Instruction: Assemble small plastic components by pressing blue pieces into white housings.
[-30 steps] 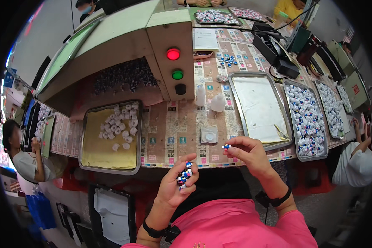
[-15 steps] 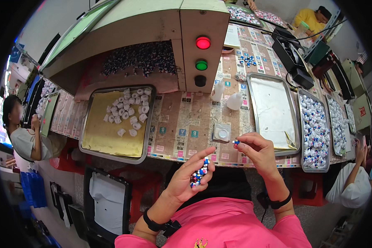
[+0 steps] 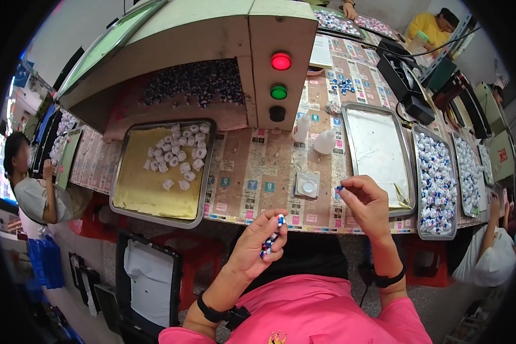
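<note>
Cupped around several small blue, white and red pieces (image 3: 268,247) is my left hand (image 3: 251,247). Its thumb and forefinger pinch one white-and-blue piece (image 3: 280,220) at their tips. To the right, my right hand (image 3: 371,207) holds a tiny blue piece (image 3: 339,188) between thumb and fingertips, above the table's front edge. A small clear round dish (image 3: 308,187) on a square base lies on the table between and beyond my hands. Past my right hand is a metal tray (image 3: 378,143) lined with white sheet.
At left, a metal tray (image 3: 149,198) holds several white ring-like pieces (image 3: 178,148). Behind it stands a hooded machine (image 3: 280,34) with small pieces inside. Two white squeeze bottles (image 3: 325,141) stand mid-table. A filled tray (image 3: 436,183) sits far right. Other people work around the table.
My left fingers have curled in, and a piece now shows at the tips of thumb and forefinger. My right hand has moved right, farther from the left, still holding its blue piece.
</note>
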A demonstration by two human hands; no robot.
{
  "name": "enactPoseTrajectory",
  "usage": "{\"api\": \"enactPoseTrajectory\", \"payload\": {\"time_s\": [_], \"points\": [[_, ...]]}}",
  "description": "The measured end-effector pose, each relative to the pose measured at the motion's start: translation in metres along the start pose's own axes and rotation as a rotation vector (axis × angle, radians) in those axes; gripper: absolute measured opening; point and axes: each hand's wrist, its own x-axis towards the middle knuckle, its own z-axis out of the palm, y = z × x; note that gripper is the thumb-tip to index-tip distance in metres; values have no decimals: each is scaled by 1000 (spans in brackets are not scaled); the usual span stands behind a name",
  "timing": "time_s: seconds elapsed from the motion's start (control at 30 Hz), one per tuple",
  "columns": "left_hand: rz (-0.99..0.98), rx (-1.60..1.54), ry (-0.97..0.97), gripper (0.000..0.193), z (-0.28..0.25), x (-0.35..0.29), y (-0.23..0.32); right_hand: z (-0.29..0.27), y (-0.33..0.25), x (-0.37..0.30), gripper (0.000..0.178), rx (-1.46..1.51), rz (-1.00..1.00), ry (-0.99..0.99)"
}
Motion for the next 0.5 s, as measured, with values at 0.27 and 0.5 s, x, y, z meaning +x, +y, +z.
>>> {"api": "enactPoseTrajectory", "payload": {"time_s": [0.27, 0.5], "points": [[-46, 160, -11, 28, 23, 14, -18, 15, -13, -32, 20, 545, 494, -385], [-71, 198, 71, 29, 25, 18, -31, 26, -6, -39, 18, 696, 551, -351]]}}
